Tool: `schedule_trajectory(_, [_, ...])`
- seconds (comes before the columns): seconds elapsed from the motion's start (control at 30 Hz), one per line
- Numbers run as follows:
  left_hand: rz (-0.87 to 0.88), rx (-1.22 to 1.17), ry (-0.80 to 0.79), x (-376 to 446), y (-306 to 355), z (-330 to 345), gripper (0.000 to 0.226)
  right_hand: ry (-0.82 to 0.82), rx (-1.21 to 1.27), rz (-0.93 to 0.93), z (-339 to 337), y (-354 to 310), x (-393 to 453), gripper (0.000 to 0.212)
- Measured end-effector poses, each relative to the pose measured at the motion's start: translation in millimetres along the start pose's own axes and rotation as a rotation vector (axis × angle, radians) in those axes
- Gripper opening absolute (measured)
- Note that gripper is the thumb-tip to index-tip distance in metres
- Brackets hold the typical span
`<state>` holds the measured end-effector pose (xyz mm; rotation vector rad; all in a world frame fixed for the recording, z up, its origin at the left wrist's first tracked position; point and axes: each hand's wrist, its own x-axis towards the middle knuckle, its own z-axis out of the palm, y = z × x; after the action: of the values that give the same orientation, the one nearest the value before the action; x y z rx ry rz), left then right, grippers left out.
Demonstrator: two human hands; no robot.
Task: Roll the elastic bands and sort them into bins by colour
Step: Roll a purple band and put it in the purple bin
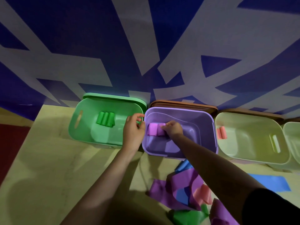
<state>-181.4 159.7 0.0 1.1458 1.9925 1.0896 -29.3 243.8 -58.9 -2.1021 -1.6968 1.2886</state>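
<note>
Three bins stand in a row against the wall. The green bin holds three rolled green bands. The purple bin holds rolled purple bands. My right hand is inside the purple bin, its fingertips pinching the right-hand purple roll. My left hand hovers over the gap between the green and purple bins, fingers loosely curled, holding nothing. A pale bin on the right holds one rolled pink band.
A heap of unrolled bands, purple, blue, pink and green, lies on the table in front of me at the lower right. A flat blue band lies to its right. Another pale bin sits at the far right edge. The table's left edge drops to a dark floor.
</note>
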Motion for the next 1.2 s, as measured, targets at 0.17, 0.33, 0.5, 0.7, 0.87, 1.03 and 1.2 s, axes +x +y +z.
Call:
schedule_trajectory(0.17, [-0.003, -0.013, 0.002, -0.8, 0.7, -0.2, 0.024, 0.067, 0.050, 0.035, 3.2, 6.2, 1.1, 0.015])
schedule_trajectory(0.33, [0.001, -0.024, 0.007, -1.1, 0.4, 0.3, 0.024, 0.076, -0.114, 0.045, 8.5, 0.5, 0.7, 0.018])
schedule_trajectory(0.5, [0.003, -0.034, 0.015, -1.3, -0.4, 2.5, 0.024, -0.017, 0.009, 0.127, 1.8, 2.2, -2.1, 0.011])
schedule_trajectory(0.7, [0.004, -0.052, 0.012, -0.8, -0.9, 3.3, 0.024, 0.080, -0.117, 0.037, 2.7, 1.0, 0.1, 0.031])
schedule_trajectory(0.87, [-0.007, -0.049, -0.005, -0.8, 0.9, 0.9, 0.024, 0.061, -0.196, -0.011, -5.0, -5.0, -3.4, 0.025])
schedule_trajectory(1.03, [-0.006, -0.022, -0.012, -2.0, 3.9, -1.0, 0.024, 0.017, -0.212, 0.025, -13.1, 1.9, -3.4, 0.026])
schedule_trajectory(1.2, [-0.020, -0.014, -0.018, -1.8, 4.7, -1.2, 0.023, -0.019, -0.263, 0.000, -14.5, -1.3, -11.6, 0.028])
